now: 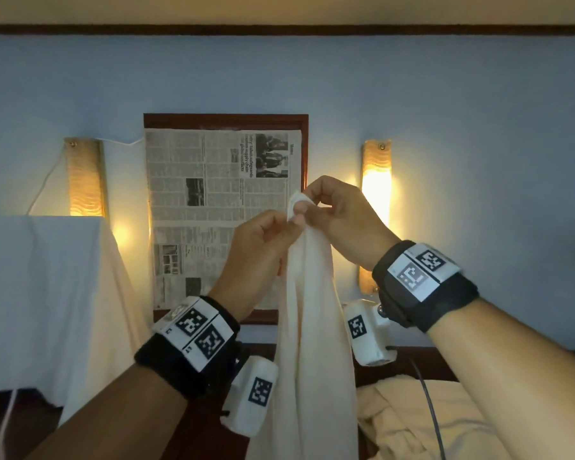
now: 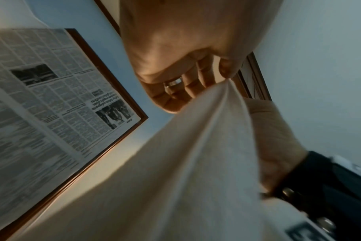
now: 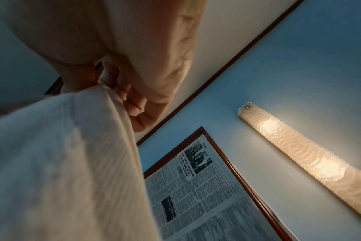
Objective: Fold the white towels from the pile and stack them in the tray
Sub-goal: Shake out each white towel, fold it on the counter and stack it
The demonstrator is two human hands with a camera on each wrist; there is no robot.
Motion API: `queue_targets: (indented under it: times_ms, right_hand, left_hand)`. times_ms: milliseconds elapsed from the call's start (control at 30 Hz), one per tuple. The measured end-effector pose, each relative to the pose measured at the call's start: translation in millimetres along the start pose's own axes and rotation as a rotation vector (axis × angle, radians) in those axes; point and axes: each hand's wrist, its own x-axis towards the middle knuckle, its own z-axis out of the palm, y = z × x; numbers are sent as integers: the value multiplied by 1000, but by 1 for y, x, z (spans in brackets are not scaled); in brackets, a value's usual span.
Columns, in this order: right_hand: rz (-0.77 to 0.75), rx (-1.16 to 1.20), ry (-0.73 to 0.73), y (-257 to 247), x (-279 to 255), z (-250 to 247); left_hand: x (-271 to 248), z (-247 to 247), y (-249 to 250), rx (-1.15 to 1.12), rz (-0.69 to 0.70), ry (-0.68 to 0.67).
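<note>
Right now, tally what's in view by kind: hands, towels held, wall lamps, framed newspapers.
Hands: 2, left hand and right hand, both pinching the towel's top
Held white towel: 1
Lit wall lamps: 2
Framed newspaper: 1
Total: 6

Blue wall (image 1: 478, 94) with two lit sconces (image 1: 375, 180), framed newspaper (image 1: 223, 207), perhaps a draped cabinet (image 1: 40, 293).

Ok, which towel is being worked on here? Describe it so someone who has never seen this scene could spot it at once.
Start at the framed newspaper on the blue wall, between the two wall lamps. Just in front of its right edge, the left hand and right hand pinch the top of a white towel that hangs straight down between the forearms. The cream cloth heap at lower right lies crumpled, held by nobody.
</note>
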Motion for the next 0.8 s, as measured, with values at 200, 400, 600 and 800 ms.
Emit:
queue_targets:
  times_ms: [200, 400, 600, 800]
  right_hand:
    - [11, -45, -64, 17, 1, 5]
    - [222, 77, -156, 41, -32, 32]
    - [209, -198, -124, 26, -31, 54]
    - [332, 30, -59, 14, -70, 104]
  left_hand:
    - [1, -14, -12, 191, -18, -16]
    - [6, -32, -20, 105, -196, -68]
    - [-6, -63, -29, 282, -158, -197]
    - [-15, -92, -34, 260, -198, -145]
